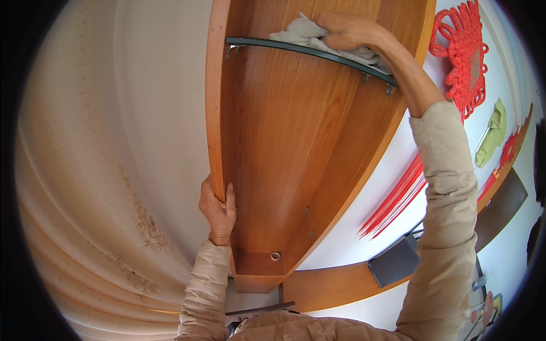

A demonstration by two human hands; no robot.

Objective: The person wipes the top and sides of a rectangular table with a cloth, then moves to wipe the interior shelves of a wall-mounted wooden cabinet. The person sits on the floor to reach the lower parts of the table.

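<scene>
A tall wooden display cabinet (290,140) with an open front stands before me. Across its upper part runs a glass shelf (307,52), carried on small metal brackets. My right hand (349,32) presses a whitish cloth (298,32) onto the top of that shelf. The fingertips are partly hidden in the cloth's folds. Lower down, my left hand (217,209) grips the cabinet's left side panel (216,128), its thumb on the inner face. On the cabinet's bottom board lies a small roll (275,256), seemingly of tape.
Cream patterned curtains (128,213) hang at the left. A red knotted hanging (467,59) with a long tassel (396,196) is on the wall at right, near a green cloth item (492,134). A dark box-shaped object (393,261) sits on a low wooden surface (328,292).
</scene>
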